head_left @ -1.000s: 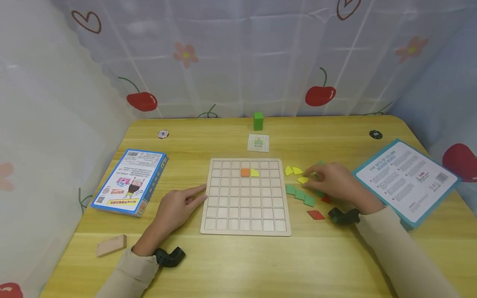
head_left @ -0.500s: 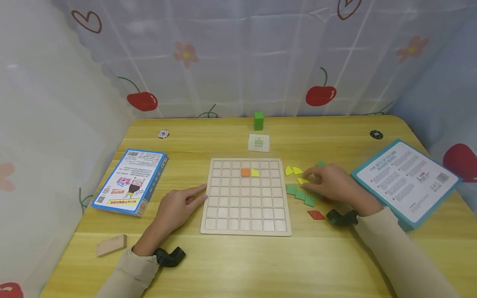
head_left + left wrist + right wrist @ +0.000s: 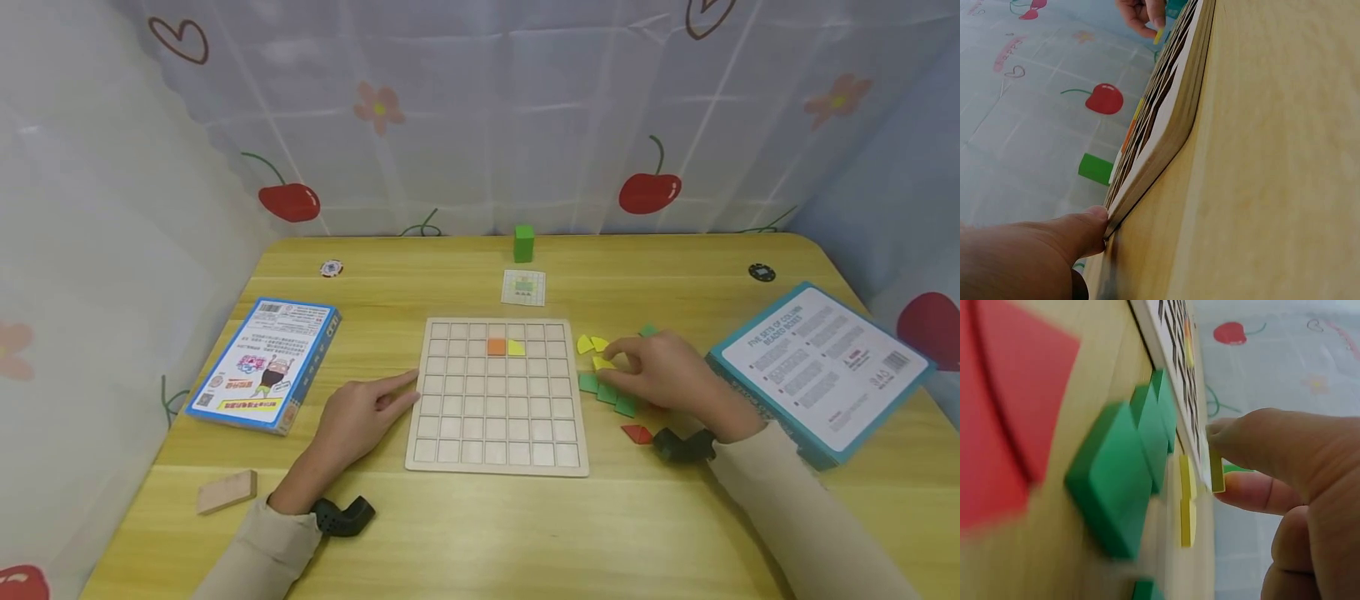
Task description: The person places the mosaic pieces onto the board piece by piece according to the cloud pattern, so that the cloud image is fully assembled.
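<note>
My right hand (image 3: 663,372) pinches a yellow quarter-circle tile (image 3: 1217,469) between thumb and index finger, raised above the table in the right wrist view. Beneath and around it lie green square tiles (image 3: 1113,481), two more yellow tiles (image 3: 592,343) and red triangle tiles (image 3: 637,433). My left hand (image 3: 365,417) touches the left edge of a wooden grid board (image 3: 495,408) with thumb and index fingertips. Set in one row of the board, side by side, are an orange square tile (image 3: 497,347) and a yellow quarter-circle tile (image 3: 516,347).
A patterned card (image 3: 523,287) lies behind the board, with a green block (image 3: 523,243) standing beyond it. Boxes flank the board: a blue-edged one (image 3: 262,364) and a teal one (image 3: 821,367). A wooden block (image 3: 227,492) lies front left.
My right hand has taken up the yellow tile from the table and moved slightly left with it, toward the board. My left hand has stayed at the board's edge.
</note>
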Demonstrator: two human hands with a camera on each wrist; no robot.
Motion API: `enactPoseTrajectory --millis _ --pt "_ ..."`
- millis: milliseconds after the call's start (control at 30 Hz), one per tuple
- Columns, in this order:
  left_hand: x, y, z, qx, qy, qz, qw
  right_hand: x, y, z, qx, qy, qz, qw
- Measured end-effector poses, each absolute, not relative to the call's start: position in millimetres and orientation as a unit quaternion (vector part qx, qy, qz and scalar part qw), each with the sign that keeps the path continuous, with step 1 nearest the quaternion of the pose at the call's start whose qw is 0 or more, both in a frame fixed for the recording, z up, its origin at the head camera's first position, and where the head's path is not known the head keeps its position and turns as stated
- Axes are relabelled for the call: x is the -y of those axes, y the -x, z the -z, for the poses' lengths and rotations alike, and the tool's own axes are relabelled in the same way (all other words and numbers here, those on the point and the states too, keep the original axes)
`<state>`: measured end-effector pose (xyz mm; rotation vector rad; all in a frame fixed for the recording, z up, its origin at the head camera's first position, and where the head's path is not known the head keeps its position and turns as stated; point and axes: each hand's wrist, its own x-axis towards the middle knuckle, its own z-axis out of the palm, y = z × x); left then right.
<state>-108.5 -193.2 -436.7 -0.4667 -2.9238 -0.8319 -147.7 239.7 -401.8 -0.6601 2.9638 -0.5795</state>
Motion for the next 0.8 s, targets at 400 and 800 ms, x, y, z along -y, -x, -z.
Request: enactPoseTrajectory --millis 400,800 --pt "193 110 438 0.95 0.152 0.27 0.034 -201 148 403 -0.945 0.248 0.215 0.006" --pt "194 109 438 0.95 0.155 0.268 0.034 -175 153 409 -0.946 0.24 0.217 0.01"
